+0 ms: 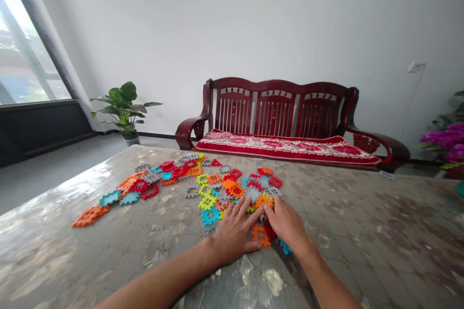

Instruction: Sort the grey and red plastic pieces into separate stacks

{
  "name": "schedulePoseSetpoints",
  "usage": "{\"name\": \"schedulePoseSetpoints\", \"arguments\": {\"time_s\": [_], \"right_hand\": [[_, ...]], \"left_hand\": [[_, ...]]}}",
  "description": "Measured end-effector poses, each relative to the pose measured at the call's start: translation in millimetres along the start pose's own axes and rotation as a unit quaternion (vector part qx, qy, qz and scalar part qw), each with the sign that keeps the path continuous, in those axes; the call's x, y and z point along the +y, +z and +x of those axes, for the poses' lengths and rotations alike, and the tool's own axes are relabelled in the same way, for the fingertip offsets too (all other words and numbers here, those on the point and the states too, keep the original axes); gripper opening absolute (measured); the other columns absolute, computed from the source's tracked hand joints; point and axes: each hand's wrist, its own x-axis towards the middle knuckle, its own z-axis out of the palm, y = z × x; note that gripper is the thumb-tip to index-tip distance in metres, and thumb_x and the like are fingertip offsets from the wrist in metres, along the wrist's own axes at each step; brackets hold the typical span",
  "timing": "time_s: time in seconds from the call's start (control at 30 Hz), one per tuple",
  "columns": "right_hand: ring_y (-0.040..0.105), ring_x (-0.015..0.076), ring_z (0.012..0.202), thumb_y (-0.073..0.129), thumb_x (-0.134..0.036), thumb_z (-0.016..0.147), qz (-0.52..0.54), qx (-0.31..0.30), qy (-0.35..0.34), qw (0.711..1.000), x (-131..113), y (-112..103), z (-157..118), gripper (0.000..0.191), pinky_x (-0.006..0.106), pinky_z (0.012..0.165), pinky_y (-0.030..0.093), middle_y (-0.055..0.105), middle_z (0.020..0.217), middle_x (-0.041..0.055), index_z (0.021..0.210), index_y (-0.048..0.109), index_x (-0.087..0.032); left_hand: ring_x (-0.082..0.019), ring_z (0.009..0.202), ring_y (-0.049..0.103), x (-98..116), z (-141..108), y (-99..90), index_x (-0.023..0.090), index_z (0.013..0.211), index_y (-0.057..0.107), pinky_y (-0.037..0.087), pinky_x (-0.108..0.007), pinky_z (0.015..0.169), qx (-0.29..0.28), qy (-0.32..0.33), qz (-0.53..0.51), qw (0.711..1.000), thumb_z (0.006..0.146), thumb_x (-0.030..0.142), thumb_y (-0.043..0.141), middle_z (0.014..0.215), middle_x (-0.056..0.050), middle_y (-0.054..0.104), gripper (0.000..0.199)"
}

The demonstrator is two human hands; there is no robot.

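Note:
Colourful flat plastic pieces with toothed edges lie heaped on the patterned table (174, 260). My left hand (234, 231) rests with fingers spread over the near part of the heap, beside a blue windowed piece (210, 216) and an orange windowed piece (260, 234). Close to its right, my right hand (286, 219) has its fingertips at an orange piece (264, 200); what its fingers hold, if anything, is hidden. A red piece (269, 230) and a blue piece (285, 246) show partly beneath my right hand.
More pieces trail off to the left, ending at an orange one (90, 216). One grey piece (387, 175) lies far right. Beyond the table stands a wooden bench (275, 106) with a red cover, a potted plant (125, 108) left and purple flowers (445, 142) right.

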Motion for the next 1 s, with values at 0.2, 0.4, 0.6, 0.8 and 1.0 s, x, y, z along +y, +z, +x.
{"name": "schedulePoseSetpoints", "arguments": {"time_s": [0.2,0.4,0.6,0.8,1.0], "right_hand": [[0.06,0.0263,0.112,0.047,-0.036,0.085,0.153,0.034,0.02,0.987,11,22,14,0.042,0.034,0.091,0.044,0.062,0.124,0.0157,0.122,0.05,-0.016],[0.063,0.0236,0.102,0.058,-0.037,0.07,0.393,0.056,0.061,0.916,21,39,27,0.04,0.031,0.087,0.05,0.065,0.108,0.0101,0.105,0.051,-0.019],[0.065,0.0182,0.068,0.056,-0.039,0.072,0.545,-0.064,0.101,0.83,5,21,7,0.038,0.025,0.049,0.047,0.065,0.083,0.0005,0.106,0.047,-0.025],[0.064,0.019,0.072,0.063,-0.035,0.068,0.619,-0.062,0.056,0.781,-16,4,11,0.031,0.027,0.051,0.051,0.064,0.083,0.0,0.094,0.05,-0.024],[0.065,0.019,0.083,0.067,-0.032,0.066,0.659,-0.079,-0.007,0.748,-45,-3,38,0.033,0.025,0.056,0.054,0.068,0.099,0.002,0.097,0.057,-0.024]], "left_hand": [[-0.039,0.142,0.027,10,5,14.6,0.036,0.151,0.028,0.03,-0.061,0.11,0.038,-0.03,0.017,0.999,0.076,0.064,0.065,0.16,-0.012,0.025,0.088],[-0.037,0.14,0.031,11,6,19.3,0.037,0.149,0.031,0.031,-0.059,0.109,0.063,-0.03,0.003,0.998,0.078,0.059,0.066,0.158,-0.009,0.028,0.082],[-0.035,0.14,0.031,7,9,17.0,0.032,0.148,0.033,0.034,-0.055,0.111,0.064,-0.018,-0.044,0.997,0.081,0.033,0.069,0.156,-0.011,0.032,0.076],[-0.027,0.137,0.034,-9,12,1.7,0.036,0.147,0.033,0.037,-0.05,0.111,0.144,-0.007,-0.068,0.987,0.088,0.011,0.05,0.152,-0.006,0.035,0.066],[-0.025,0.136,0.036,-38,30,-30.4,0.04,0.142,0.043,0.035,-0.051,0.112,0.189,-0.035,-0.045,0.98,0.094,0.013,0.044,0.153,-0.003,0.035,0.055]]}}
